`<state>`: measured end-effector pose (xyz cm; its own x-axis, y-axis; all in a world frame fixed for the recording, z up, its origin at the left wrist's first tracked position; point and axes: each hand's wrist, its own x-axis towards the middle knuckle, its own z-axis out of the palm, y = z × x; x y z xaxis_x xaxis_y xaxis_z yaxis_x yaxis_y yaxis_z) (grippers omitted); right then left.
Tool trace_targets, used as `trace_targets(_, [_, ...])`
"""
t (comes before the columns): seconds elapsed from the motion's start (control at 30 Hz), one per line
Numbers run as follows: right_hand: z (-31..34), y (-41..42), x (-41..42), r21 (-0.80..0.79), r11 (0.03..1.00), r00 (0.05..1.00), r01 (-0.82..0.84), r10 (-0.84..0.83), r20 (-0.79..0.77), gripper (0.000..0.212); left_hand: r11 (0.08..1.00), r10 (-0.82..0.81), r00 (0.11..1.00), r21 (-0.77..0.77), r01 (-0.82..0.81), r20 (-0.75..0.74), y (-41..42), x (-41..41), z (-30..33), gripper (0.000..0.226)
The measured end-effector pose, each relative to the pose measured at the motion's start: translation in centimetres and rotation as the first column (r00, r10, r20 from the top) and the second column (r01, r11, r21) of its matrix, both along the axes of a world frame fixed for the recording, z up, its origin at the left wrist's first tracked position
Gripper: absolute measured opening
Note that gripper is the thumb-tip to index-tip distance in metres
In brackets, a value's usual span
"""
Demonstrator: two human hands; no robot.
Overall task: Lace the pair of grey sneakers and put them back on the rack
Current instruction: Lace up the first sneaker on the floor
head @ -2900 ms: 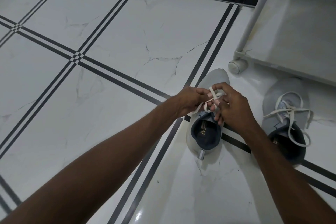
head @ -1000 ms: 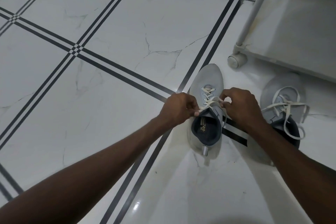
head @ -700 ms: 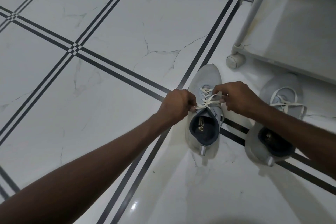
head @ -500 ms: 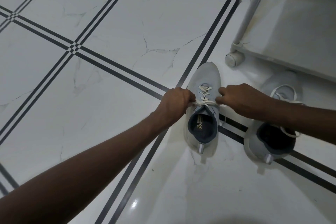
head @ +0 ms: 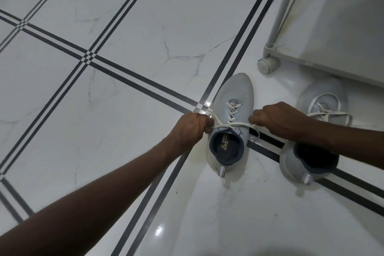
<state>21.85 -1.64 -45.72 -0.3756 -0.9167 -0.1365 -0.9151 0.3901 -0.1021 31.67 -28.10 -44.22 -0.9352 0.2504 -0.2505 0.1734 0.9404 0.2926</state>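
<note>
Glossy white marble-look floor tiles (head: 128, 33), crossed by thin black double stripes, fill most of the view, with a dark band along the far edge. At the upper right stands a white metal shoe rack (head: 276, 16) on a small caster, its lowest shelf bare as far as the frame shows.

Both grey knit sneakers sit on the floor just in front of that rack. The left grey sneaker (head: 232, 97) has its cream flat lace (head: 232, 124) crossed through the eyelets up to the collar. The left hand (head: 192, 129) is closed on one lace end and the right hand (head: 278, 119) is closed on the other, drawing the lace taut sideways across the tongue.

The right grey sneaker (head: 324, 97), partly behind the right forearm, shows laces crossed over its tongue with loose loops on top; whether they are knotted I cannot tell.

By my reading, lacing is nearly finished: this knot remains, then lifting both shoes onto the rack.
</note>
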Motion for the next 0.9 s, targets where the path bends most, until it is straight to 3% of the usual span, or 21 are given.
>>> trace_targets(0.07, [-0.2, -0.3, 0.1, 0.010, 1.000, 0.999, 0.016, -0.016, 0.030, 0.067, 1.000, 0.012, 0.999, -0.002, -0.012, 0.036, 0.0, -0.3, 0.3, 0.017])
trace_targets(0.2, [-0.7, 0.1, 0.7, -0.077, 0.986, 0.989, 0.147, -0.146, 0.021, 0.043, 0.997, 0.074, 0.997, 0.036, -0.075, 0.033, -0.4, -1.1, 0.3, 0.016])
trace_targets(0.27, [0.0, 0.5, 0.7, -0.069, 0.965, 0.968, 0.251, -0.252, 0.002, 0.029, 0.981, 0.163, 0.987, 0.104, -0.162, -0.003, -0.7, -0.9, 0.4, 0.042])
trace_targets(0.33, [0.8, 0.2, 0.8, -0.111, 0.952, 0.957, 0.285, -0.275, 0.094, 0.040, 0.971, 0.174, 0.983, 0.177, -0.162, -0.054, -0.2, -0.8, 1.1, 0.059])
trace_targets(0.47, [1.0, -1.7, 2.1, -0.246, 0.888, 0.890, 0.388, -0.293, 0.349, 0.039, 0.991, -0.004, 0.991, 0.134, 0.022, -0.134, 2.2, -0.9, 1.7, 0.032])
trace_targets(0.6, [0.3, -3.3, 3.0, -0.290, 0.826, 0.827, 0.483, -0.323, 0.460, 0.013, 0.955, 0.206, 0.978, 0.225, -0.195, -0.024, 3.0, -0.2, 2.0, 0.019])
trace_targets(0.7, [0.5, -3.5, 2.6, -0.271, 0.774, 0.765, 0.572, -0.383, 0.518, 0.011, 0.898, 0.311, 0.949, 0.308, -0.314, 0.062, 3.0, -0.2, 2.0, 0.014])
trace_targets(0.9, [0.1, -3.2, 3.5, -0.354, 0.823, 0.855, 0.444, -0.271, 0.441, 0.010, 0.893, 0.295, 0.954, 0.342, -0.294, 0.048, 2.4, -0.5, 1.6, 0.003])
